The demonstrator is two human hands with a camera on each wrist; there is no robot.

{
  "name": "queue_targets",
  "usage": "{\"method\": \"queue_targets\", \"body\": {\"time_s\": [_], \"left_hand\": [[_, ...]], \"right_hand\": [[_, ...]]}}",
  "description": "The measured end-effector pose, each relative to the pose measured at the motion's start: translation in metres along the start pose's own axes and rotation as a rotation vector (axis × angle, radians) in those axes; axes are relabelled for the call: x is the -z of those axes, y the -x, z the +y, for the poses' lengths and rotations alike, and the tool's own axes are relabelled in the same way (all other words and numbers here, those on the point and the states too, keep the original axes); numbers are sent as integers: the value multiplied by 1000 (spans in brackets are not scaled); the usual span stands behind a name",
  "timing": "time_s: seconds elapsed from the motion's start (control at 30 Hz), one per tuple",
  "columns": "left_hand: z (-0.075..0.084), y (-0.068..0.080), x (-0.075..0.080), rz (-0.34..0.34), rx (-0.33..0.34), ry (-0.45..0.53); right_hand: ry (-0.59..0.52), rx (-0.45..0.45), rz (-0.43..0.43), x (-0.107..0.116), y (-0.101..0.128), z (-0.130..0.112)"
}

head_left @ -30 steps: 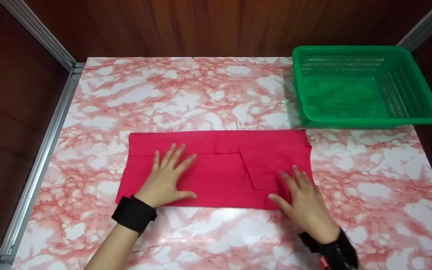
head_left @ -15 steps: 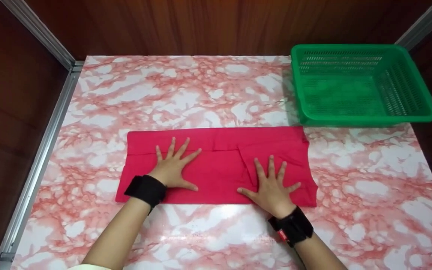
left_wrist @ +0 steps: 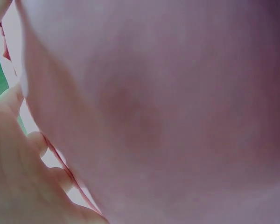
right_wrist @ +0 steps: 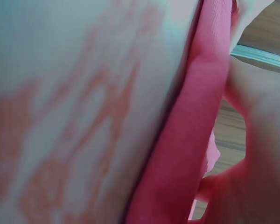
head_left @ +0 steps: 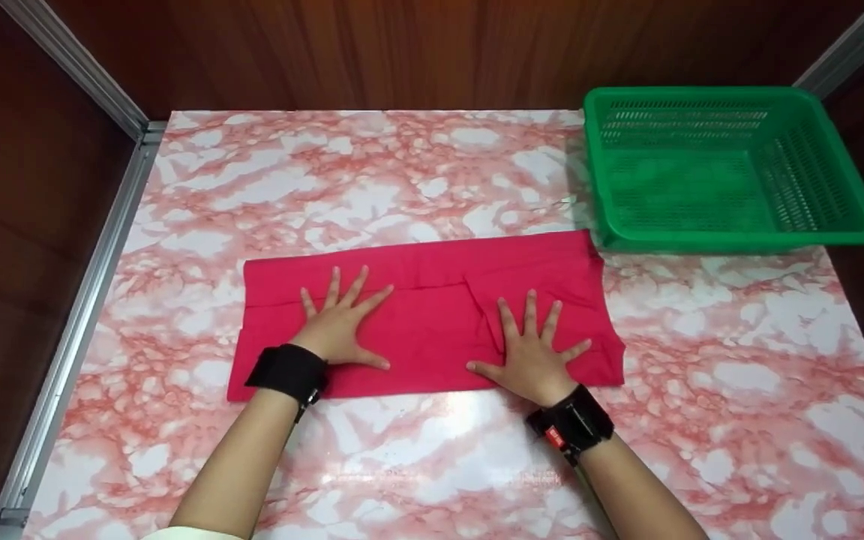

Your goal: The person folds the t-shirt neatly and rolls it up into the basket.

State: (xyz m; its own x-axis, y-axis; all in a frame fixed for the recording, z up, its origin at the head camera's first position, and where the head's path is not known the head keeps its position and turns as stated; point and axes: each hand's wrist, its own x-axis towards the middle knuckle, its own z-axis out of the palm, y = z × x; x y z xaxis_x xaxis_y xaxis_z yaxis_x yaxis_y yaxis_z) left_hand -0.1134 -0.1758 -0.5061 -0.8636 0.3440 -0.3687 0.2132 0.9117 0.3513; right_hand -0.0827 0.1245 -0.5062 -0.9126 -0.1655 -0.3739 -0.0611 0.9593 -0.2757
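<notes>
A red folded cloth (head_left: 424,330) lies as a long strip across the middle of the marble-patterned table (head_left: 402,172). My left hand (head_left: 342,326) presses flat on its left half, fingers spread. My right hand (head_left: 533,352) presses flat on its right half, fingers also spread. Both wrists wear black straps. The right wrist view shows the cloth's edge (right_wrist: 191,140) up close against the tabletop, with my palm (right_wrist: 256,154) beside it. The left wrist view is blurred, showing only my hand (left_wrist: 14,172) and a pale surface.
A green plastic basket (head_left: 724,169) stands at the back right, close to the cloth's far right corner. Dark wood walls and metal rails (head_left: 79,300) border the table on the left and back.
My right hand moved from the cloth's right front edge onto its right half and spread flat. Both hands have pushed the cloth a little away from me and leftward.
</notes>
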Motion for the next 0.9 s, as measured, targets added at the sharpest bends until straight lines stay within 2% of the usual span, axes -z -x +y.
{"method": "queue_targets", "body": {"time_s": [0.27, 0.5, 0.9], "left_hand": [[-2, -4, 3, 20, 2, 7], [1, -9, 6, 15, 50, 31], [1, -25, 9, 17, 124, 52]], "right_hand": [[-7, 16, -66, 7, -15, 2], [-10, 69, -100, 15, -32, 11], [55, 113, -189, 34, -70, 21]]}}
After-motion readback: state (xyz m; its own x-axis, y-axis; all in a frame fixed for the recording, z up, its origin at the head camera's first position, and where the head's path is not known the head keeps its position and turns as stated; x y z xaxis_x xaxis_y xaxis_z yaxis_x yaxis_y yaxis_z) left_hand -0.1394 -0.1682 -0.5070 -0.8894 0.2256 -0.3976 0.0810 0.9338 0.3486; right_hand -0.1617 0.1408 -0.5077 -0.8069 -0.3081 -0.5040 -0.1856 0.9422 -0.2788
